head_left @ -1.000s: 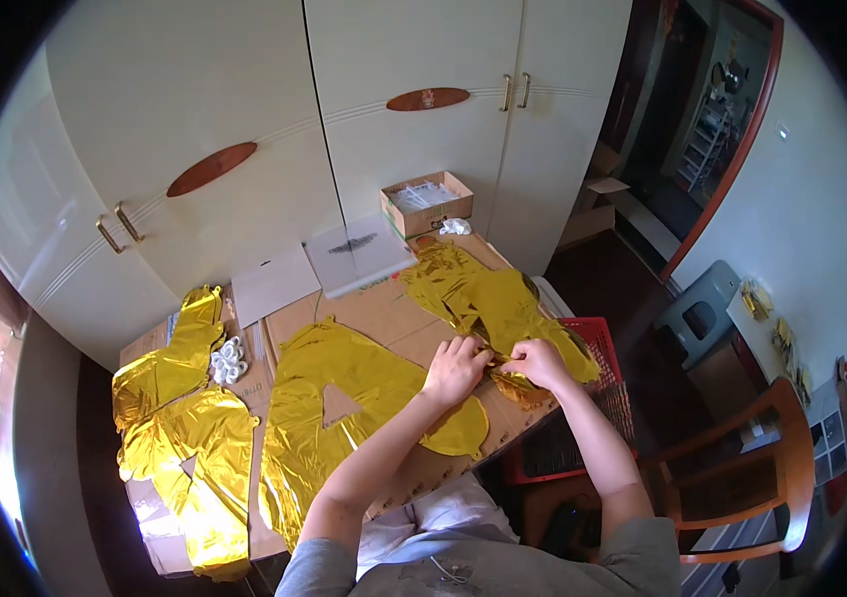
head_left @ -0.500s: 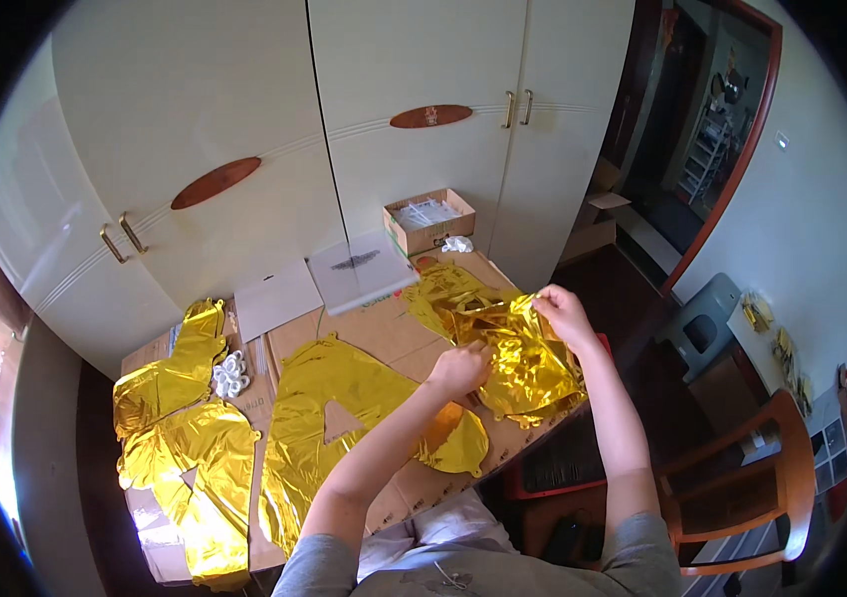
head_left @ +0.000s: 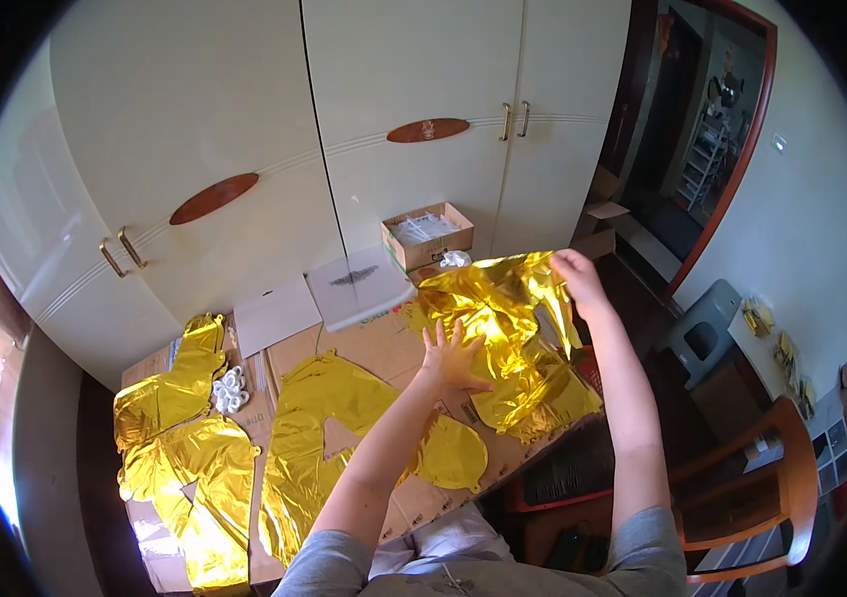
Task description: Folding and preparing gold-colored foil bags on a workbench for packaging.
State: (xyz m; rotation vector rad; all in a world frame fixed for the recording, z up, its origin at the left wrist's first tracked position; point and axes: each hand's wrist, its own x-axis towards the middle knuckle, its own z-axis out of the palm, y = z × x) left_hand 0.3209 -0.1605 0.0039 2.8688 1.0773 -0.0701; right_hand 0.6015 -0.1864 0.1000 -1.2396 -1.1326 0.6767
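Note:
A crinkled gold foil balloon, uninflated, hangs from my right hand, whose fingers pinch its upper right corner above the table. My left hand has its fingers spread and lies against the near left side of that foil, gripping nothing. Under my left forearm a flat gold foil balloon with a triangular hole covers the middle of the cardboard. The lower part of the held foil rests on the table's right end, and its folds hide what lies beneath.
More flat gold foil balloons lie at the left. Beside them sits a bundle of white rings. Farther back are a clear plastic sheet and an open cardboard box of white sticks. A wooden chair stands right.
My right hand has lifted its corner of the foil balloon up and away, unfolding it wider. My left hand has let go of the foil and opened, moving slightly left.

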